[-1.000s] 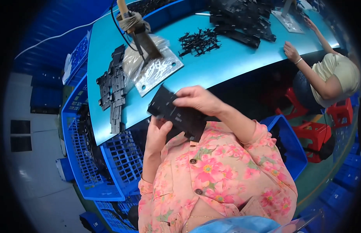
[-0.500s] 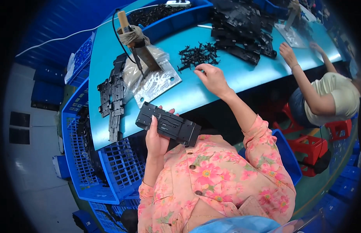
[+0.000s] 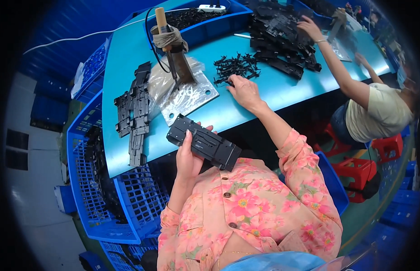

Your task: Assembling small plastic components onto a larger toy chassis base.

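My left hand [image 3: 187, 158] is closed around a flat black plastic housing [image 3: 204, 143], its thumb lying on the upper face. The housing is held tilted in front of my body, just off the table edge. At the near edge of a pile of small black branched plastic parts [image 3: 236, 66], my right hand [image 3: 244, 92] has its fingertips pinched together. Whatever lies between those fingertips is too small to make out. Left of the pile, a tool with a wooden handle [image 3: 161, 20], wrapped in cloth, stands on a bracket over a metal plate [image 3: 192, 101].
Black plastic housings [image 3: 134, 113] lie joined or overlapping on the table's left. A larger heap of black housings [image 3: 282, 40] is at the back. A blue bin [image 3: 210, 25] holds small black parts. Blue crates [image 3: 137, 198] stand at left. A co-worker [image 3: 377, 104] sits at right.
My right hand has come down to the edge of the pile of small parts. My left hand still holds the housing. The co-worker's arm has reached toward the heap of housings.
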